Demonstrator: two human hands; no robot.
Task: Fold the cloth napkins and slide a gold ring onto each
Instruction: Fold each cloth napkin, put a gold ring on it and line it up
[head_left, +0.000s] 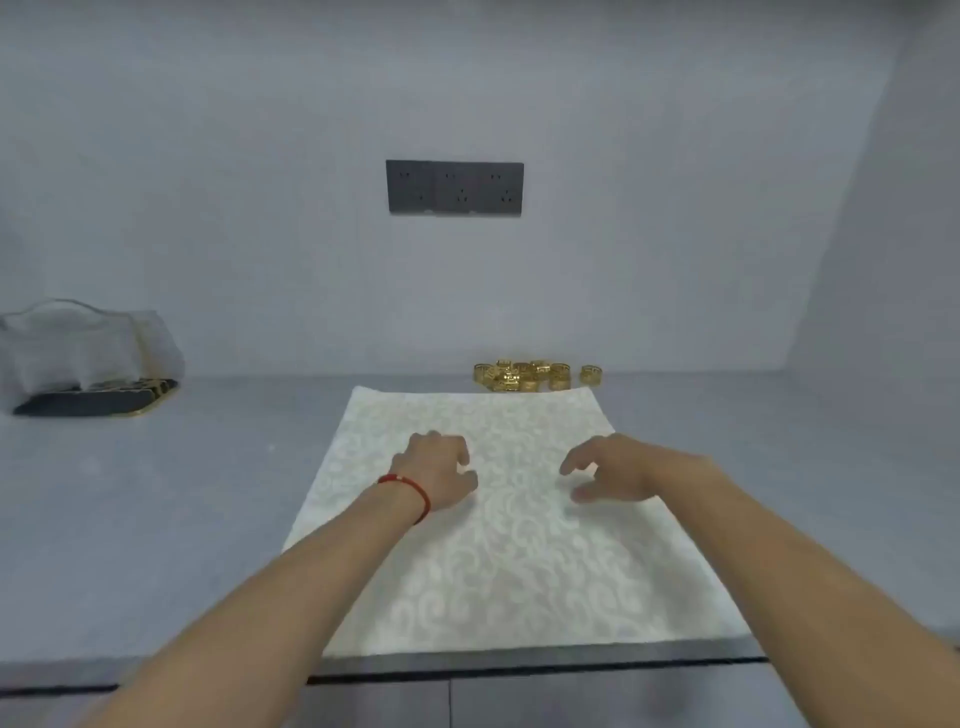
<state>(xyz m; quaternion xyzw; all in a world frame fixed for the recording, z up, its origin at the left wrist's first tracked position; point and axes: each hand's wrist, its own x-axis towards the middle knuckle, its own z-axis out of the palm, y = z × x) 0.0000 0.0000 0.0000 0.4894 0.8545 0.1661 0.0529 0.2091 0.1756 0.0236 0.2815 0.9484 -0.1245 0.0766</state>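
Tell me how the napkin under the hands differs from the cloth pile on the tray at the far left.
The napkin lies spread flat in one layer; the cloth pile sits heaped and rumpled. The napkin rests directly on the counter; the pile sits on a dark gold-edged tray. The napkin's scroll pattern shows plainly; the pile is too blurred to tell. Both are pale.

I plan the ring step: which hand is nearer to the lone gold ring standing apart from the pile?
The right hand. The lone gold openwork ring stands beyond the white patterned cloth napkin, almost straight ahead of it. The left hand is farther to the left.
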